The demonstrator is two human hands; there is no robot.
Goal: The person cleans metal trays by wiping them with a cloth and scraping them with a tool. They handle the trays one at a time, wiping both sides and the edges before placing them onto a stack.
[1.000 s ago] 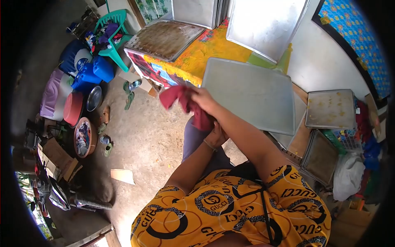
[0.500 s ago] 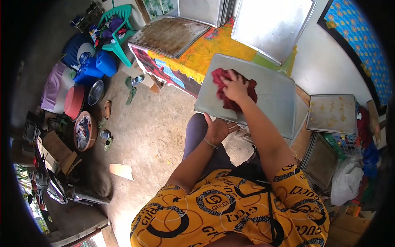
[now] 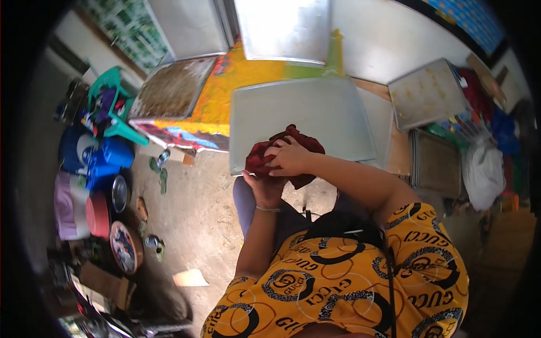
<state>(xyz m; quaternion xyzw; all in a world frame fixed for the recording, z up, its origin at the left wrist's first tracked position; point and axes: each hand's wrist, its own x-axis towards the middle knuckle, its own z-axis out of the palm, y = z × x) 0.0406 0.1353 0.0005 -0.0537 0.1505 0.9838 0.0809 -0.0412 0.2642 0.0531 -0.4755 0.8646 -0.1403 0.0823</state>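
Note:
A flat grey metal tray (image 3: pixel 315 112) lies across my lap and the table side. My right hand (image 3: pixel 290 158) presses down on a crumpled dark red cloth (image 3: pixel 304 143) at the tray's near edge, fingers curled over the fabric. Part of that cloth hangs past the edge. Just below it, my left hand (image 3: pixel 267 190) is at the near edge with its thumb showing; its other fingers are hidden by the cloth, so its grip cannot be made out.
A table with a yellow cover (image 3: pixel 217 98) bears a brown-stained tray (image 3: pixel 172 87) and upright trays (image 3: pixel 284 28). More trays (image 3: pixel 425 93) stand at the right beside a white plastic bag (image 3: pixel 483 172). Left are a green chair (image 3: pixel 110 101), blue containers (image 3: pixel 107 163) and basins (image 3: pixel 125 248).
My right hand has drawn the red cloth from the tray's middle to its near edge, close to my left hand. My view has turned, shifting the surroundings.

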